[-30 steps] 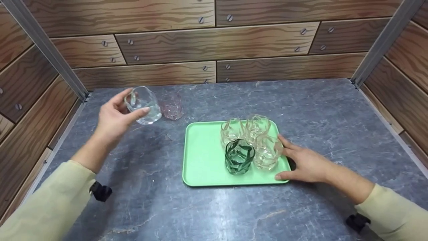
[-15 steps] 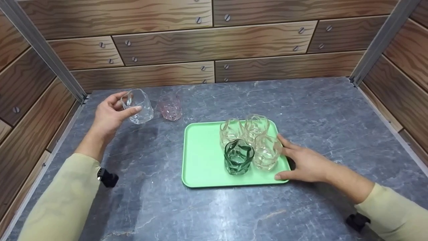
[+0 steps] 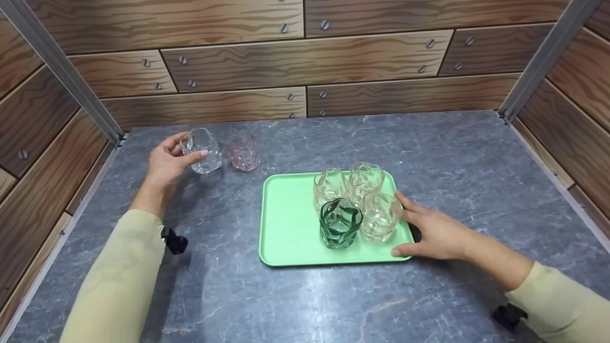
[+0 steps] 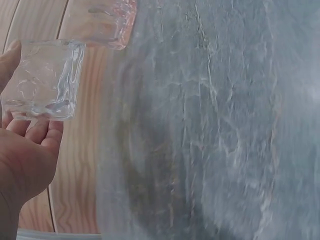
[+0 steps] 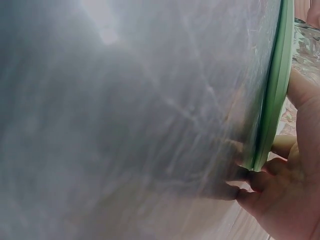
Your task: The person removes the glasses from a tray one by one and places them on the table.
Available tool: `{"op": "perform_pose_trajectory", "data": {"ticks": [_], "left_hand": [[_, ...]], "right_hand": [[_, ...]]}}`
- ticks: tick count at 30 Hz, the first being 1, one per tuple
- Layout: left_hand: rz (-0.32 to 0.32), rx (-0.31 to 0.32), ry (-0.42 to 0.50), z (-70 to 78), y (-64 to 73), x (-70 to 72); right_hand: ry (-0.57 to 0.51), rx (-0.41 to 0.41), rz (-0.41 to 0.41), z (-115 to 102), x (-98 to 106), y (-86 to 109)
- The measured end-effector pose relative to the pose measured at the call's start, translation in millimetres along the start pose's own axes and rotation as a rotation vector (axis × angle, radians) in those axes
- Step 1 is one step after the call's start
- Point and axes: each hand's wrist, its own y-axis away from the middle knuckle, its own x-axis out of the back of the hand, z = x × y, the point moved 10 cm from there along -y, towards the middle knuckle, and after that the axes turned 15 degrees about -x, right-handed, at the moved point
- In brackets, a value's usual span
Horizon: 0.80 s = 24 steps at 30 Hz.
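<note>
At the back left, my left hand (image 3: 169, 159) grips a clear faceted glass (image 3: 209, 159) between thumb and fingers. Just right of it stands a pale pink glass (image 3: 244, 155); in the left wrist view the clear glass (image 4: 45, 82) is close beside the pink one (image 4: 107, 22). My right hand (image 3: 436, 233) holds the right edge of a light green tray (image 3: 288, 224), thumb over the front right corner. In the right wrist view several fingers (image 5: 260, 182) curl at the tray's rim (image 5: 275, 90).
On the tray's right half, a dark green glass (image 3: 340, 226) stands with three clear glasses, one at the front right (image 3: 381, 221). The grey marbled table (image 3: 305, 305) is bounded by wood-patterned walls (image 3: 305, 62) and metal corner posts (image 3: 538, 66).
My left hand shifted left with the clear glass, then slightly right again, and the glass looks smaller and farther off than a second ago. The right hand and tray have stayed put.
</note>
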Motion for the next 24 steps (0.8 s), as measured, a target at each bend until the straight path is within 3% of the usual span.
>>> {"op": "perform_pose_trajectory", "data": {"ticks": [9,14,24], "left_hand": [[0.057,0.040,0.058,-26.1,-4.8,-3.3],[0.050,0.086,0.030,-38.1,-2.6,-2.4],[0.062,0.100,-0.003,-41.8,-2.1,-2.9]], "right_hand": [[-0.003,0.006,0.000,-0.8,0.1,-0.2],[0.001,0.007,-0.003,-1.3,-0.9,-1.4],[0.004,-0.010,-0.012,0.7,-0.9,-0.4]]}}
